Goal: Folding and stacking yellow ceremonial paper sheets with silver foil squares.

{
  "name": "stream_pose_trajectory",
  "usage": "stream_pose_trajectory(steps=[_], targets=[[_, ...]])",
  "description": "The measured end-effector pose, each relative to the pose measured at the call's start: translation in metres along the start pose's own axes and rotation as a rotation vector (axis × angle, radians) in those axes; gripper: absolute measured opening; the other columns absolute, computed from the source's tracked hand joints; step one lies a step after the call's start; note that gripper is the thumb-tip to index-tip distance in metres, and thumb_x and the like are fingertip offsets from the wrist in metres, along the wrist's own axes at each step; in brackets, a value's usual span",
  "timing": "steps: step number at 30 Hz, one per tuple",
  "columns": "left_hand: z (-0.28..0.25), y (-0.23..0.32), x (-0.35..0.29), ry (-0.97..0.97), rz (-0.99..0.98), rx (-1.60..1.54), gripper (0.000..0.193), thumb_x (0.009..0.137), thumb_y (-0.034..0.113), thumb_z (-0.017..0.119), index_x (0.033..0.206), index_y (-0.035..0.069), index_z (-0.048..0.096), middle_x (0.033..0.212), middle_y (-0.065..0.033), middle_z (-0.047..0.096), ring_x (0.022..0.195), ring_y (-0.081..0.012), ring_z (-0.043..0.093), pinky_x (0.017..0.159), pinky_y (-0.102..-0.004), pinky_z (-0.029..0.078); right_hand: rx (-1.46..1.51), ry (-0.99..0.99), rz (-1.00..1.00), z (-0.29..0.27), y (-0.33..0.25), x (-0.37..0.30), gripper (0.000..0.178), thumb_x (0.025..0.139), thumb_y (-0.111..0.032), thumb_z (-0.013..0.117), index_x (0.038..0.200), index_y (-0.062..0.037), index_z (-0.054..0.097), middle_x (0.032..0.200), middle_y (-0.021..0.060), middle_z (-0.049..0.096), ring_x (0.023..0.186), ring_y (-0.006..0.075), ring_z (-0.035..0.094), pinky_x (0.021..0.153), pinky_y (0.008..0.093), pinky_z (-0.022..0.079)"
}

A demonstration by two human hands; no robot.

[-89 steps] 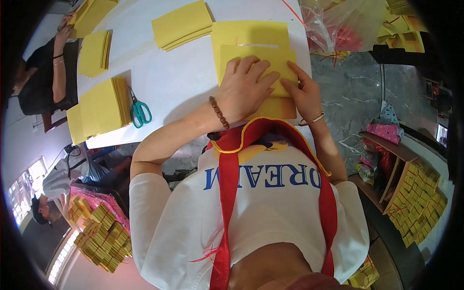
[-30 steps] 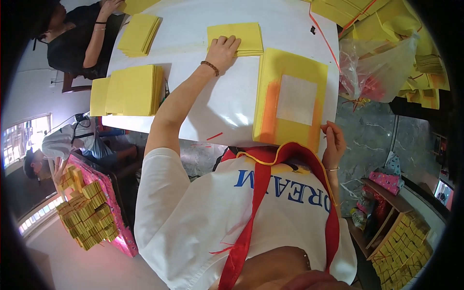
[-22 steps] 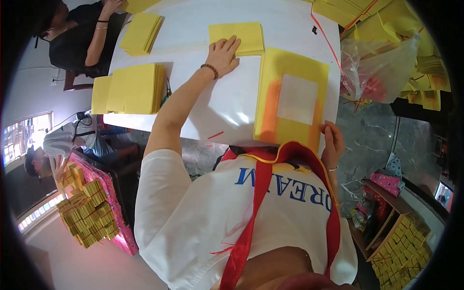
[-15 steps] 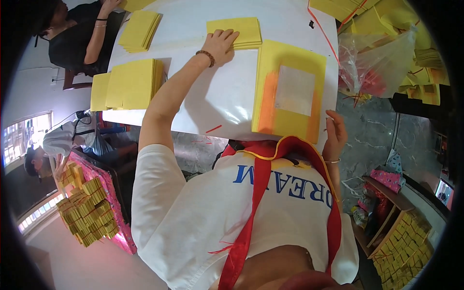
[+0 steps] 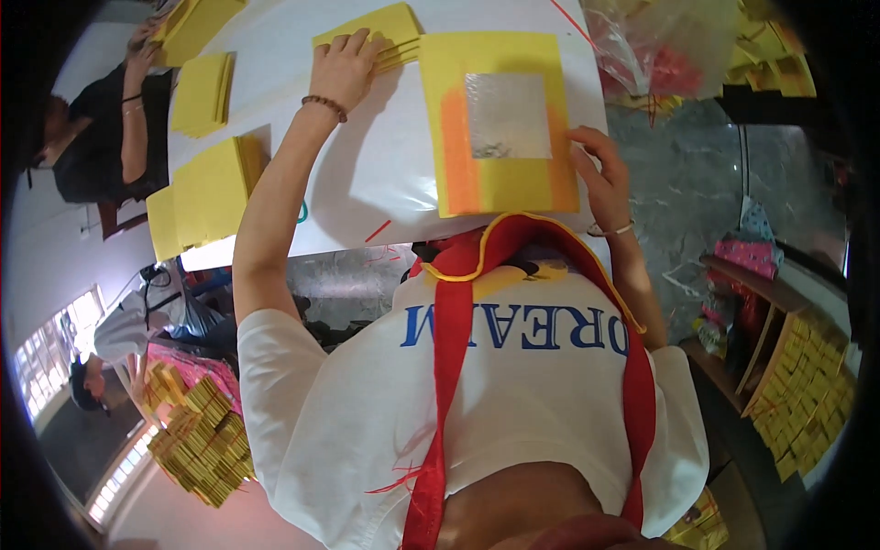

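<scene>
My left hand [image 5: 346, 71] rests with fingers spread over the near edge of a small stack of yellow paper [image 5: 394, 29] on the white table. Right beside that stack lies a larger stack of yellow paper sheets [image 5: 504, 188]. Its top sheet carries an orange patch [image 5: 456, 174] and a silver square [image 5: 506, 115]. My right hand [image 5: 603, 176] is at the larger stack's right edge, fingers apart and slightly bent, holding nothing I can see. Whether its fingertips touch the paper is hard to tell.
More yellow paper stacks [image 5: 203, 92] [image 5: 213, 188] stand on the table's left. A person in black [image 5: 115, 147] sits beyond them; another in white [image 5: 137, 316] works by bundled yellow paper [image 5: 206, 440]. A clear plastic bag [image 5: 674, 46] is at the far right. A wooden shelf [image 5: 747, 330] stands right.
My right hand has come up from beside the table to the larger stack's right edge. My left hand stays on the small stack, which now sits slightly turned. The whole view has shifted.
</scene>
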State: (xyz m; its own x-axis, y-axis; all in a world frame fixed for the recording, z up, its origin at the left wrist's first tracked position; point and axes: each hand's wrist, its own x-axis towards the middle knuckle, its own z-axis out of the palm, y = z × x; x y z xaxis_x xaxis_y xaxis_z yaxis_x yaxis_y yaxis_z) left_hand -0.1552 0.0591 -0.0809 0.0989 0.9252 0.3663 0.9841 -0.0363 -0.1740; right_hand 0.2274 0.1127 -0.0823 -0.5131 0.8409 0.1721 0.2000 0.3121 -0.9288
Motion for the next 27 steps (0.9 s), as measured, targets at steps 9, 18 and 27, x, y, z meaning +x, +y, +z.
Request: stream_pose_trajectory(steps=[9,18,27], targets=[[-0.097,0.152,-0.010,-0.190,0.403,-0.681,0.033,0.070,0.015,0.061,0.102,0.007,0.060,0.096,-0.0082,0.055,0.084,-0.0257,0.053,0.072,-0.0349,0.044,0.271,-0.085,0.196,0.003,0.008,0.002,0.023,0.087,-0.013,0.056,0.107,-0.0052,0.059,0.105,0.0027,0.060,0.095,0.0114,0.054,0.084,0.0257,0.042],[-0.100,0.164,-0.016,-0.161,0.391,-0.561,0.034,0.070,0.022,0.062,0.102,0.008,0.060,0.099,-0.0071,0.055,0.087,-0.0241,0.052,0.072,-0.0321,0.045,0.375,-0.089,0.172,0.004,0.013,0.000,0.022,0.089,-0.012,0.053,0.108,-0.0044,0.059,0.104,0.0000,0.059,0.094,0.0074,0.053,0.082,0.0224,0.042],[-0.097,0.153,-0.013,-0.239,0.303,-0.851,0.029,0.070,0.018,0.070,0.096,0.007,0.062,0.097,-0.0074,0.056,0.087,-0.0254,0.053,0.072,-0.0339,0.045,0.395,-0.076,0.191,0.005,0.014,0.001,0.021,0.089,-0.012,0.054,0.107,-0.0031,0.060,0.103,0.0023,0.061,0.097,0.0090,0.054,0.085,0.0231,0.042]])
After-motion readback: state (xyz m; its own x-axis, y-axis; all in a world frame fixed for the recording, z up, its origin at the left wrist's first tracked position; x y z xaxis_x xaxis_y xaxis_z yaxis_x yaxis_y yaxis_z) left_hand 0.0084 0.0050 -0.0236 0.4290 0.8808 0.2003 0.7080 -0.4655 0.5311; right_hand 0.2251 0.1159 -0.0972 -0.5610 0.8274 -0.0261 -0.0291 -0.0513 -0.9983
